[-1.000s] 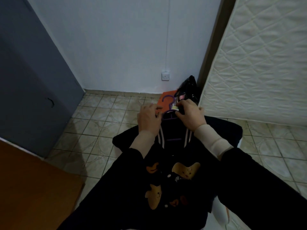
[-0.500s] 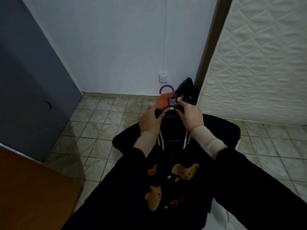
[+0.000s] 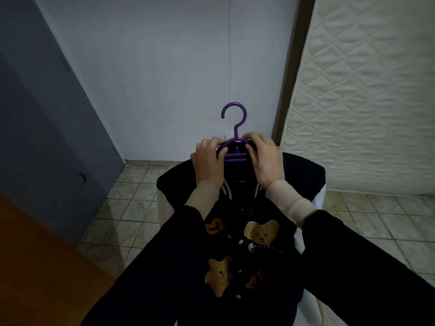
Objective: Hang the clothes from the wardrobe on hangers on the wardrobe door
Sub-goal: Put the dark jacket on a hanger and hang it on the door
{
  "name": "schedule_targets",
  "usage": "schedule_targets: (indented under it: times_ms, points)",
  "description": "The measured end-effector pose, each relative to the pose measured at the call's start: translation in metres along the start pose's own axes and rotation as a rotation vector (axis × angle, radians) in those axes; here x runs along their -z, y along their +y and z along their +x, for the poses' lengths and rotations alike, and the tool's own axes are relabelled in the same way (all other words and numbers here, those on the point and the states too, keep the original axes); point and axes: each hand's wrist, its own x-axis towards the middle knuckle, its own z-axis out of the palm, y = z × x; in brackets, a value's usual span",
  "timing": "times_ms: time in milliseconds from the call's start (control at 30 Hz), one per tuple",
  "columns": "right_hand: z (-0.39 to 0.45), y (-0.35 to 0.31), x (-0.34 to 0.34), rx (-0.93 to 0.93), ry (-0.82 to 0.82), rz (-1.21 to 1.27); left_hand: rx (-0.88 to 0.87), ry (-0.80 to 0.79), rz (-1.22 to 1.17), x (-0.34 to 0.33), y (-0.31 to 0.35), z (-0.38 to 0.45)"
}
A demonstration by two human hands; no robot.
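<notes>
- Tiled floor and pale wall fill the background; a grey door stands at frame left.
- Centre frame, I hold the jacket on its purple hanger.
- Left hand and right hand both have fingers curled round the hanger's shoulders and the collar.
- My worry: the collar slips off one shoulder and the jacket drops when I release.
</notes>
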Motion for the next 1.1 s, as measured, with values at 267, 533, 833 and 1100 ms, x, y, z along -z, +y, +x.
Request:
schedule_targets:
  times_ms: [267,533,833,1100]
  points:
    - [0.043,-0.051,0.073,0.132,0.133,0.004,-0.107,0.093,-0.140,0.071,0.062,0.035]
    - [0.082,-0.097,0.132,0.260,0.242,0.060,-0.201,0.203,-0.198,0.133,0.111,0.067]
    - [0.105,-0.135,0.167,0.342,0.316,0.099,-0.238,0.284,-0.176,0.185,0.142,0.083]
    - [0.104,-0.162,0.167,0.423,0.268,0.167,-0.188,0.358,-0.163,0.214,0.136,0.071]
